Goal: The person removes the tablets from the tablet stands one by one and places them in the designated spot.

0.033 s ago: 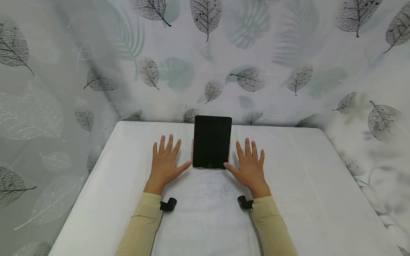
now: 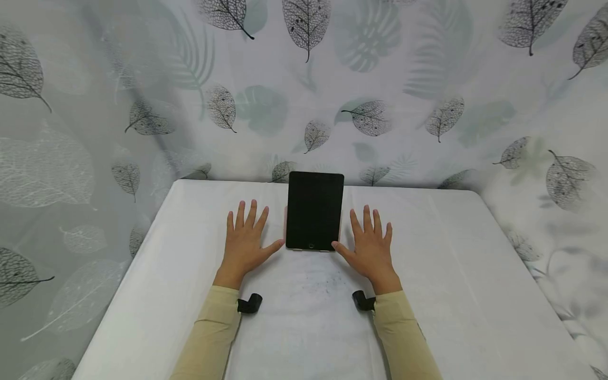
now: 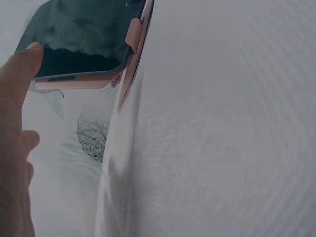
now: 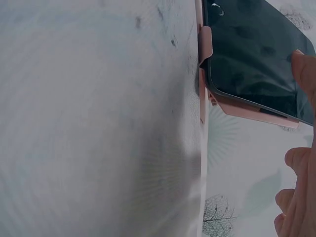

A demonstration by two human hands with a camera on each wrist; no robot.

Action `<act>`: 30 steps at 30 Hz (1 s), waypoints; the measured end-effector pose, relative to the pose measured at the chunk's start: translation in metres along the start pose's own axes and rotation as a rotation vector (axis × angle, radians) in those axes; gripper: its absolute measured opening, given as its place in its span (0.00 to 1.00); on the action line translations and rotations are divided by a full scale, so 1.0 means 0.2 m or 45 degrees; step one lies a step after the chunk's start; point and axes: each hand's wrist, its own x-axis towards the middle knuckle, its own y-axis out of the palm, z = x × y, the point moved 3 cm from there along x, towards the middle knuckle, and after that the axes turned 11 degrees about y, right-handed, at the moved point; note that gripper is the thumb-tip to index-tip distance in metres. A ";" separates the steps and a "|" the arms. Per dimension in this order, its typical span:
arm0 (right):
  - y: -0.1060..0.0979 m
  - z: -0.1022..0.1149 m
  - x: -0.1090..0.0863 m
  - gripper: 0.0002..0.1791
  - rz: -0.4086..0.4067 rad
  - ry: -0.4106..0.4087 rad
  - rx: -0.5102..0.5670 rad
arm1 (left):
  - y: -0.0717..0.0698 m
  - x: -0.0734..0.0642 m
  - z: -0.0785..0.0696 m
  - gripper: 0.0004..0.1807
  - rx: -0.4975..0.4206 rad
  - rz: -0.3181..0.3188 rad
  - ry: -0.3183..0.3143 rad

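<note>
A tablet (image 2: 314, 211) with a black screen and a home button at its lower edge leans back on a pink stand (image 4: 256, 112). Small lips of the stand hook over the tablet's bottom edge in both wrist views. My left hand (image 2: 241, 250) lies left of it, palm down, fingers spread and thumb pointing at its lower left corner. On the other side my right hand (image 2: 372, 253) is spread the same way, its thumb tip right at the tablet's lower right corner. Neither hand grips anything. Most of the stand is hidden behind the tablet.
A white cloth covers the table (image 2: 456, 295), with faint dark smudges (image 2: 320, 282) in front of the tablet. Leaf-patterned curtains (image 2: 266, 63) rise close behind the table's far edge and along its sides. Each wrist wears a small black camera (image 2: 250, 303).
</note>
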 end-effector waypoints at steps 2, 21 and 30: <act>0.00 0.00 0.00 0.56 -0.015 -0.005 0.018 | 0.00 0.00 0.00 0.53 -0.021 -0.012 0.005; 0.08 0.10 -0.03 0.36 -0.141 -0.025 0.807 | 0.08 0.03 -0.14 0.40 -0.835 -0.310 -0.004; 0.09 0.12 -0.04 0.33 -0.103 0.014 0.936 | 0.09 0.03 -0.18 0.34 -0.981 -0.345 0.018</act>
